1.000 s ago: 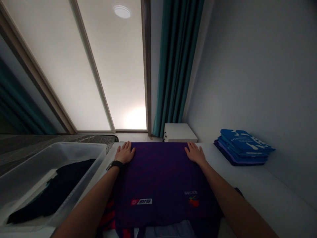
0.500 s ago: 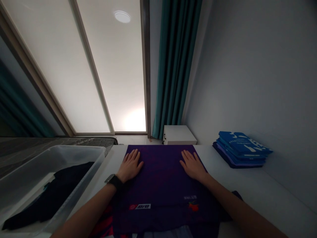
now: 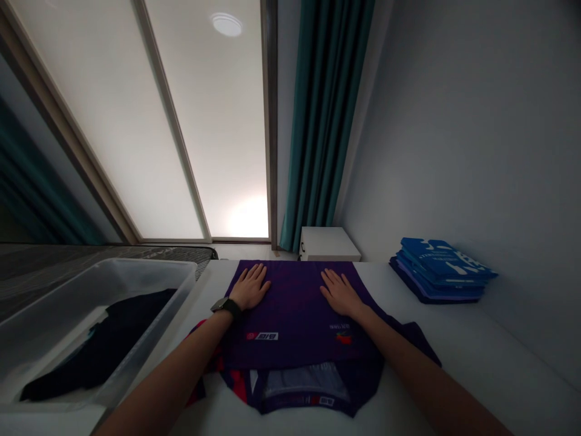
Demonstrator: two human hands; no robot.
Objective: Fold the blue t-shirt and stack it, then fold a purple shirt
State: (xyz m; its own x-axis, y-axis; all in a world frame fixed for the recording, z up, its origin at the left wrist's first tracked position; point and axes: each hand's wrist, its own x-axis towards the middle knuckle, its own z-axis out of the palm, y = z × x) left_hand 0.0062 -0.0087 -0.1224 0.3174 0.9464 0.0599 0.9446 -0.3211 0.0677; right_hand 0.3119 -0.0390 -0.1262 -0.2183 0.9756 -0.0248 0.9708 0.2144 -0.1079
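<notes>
Two grips, a left hand (image 3: 249, 289) and a right hand (image 3: 342, 295); one wristwatch (image 3: 227, 307); one purple shirt (image 3: 295, 309); one worktop (image 3: 454, 375); one clear bin (image 3: 136, 275); one dark garment (image 3: 104, 339) inside; one stack of folded clothes (image 3: 442, 272), its layers too tight to count; one white cabinet (image 3: 329, 243); two teal curtains (image 3: 329, 121); two pale door panels (image 3: 218, 133)

A patch (image 3: 262, 336) on the purple shirt (image 3: 297, 312), lower centre, seems to read "BIG"; lettering (image 3: 439, 253) on the blue stack (image 3: 436, 266), right, is illegible.
</notes>
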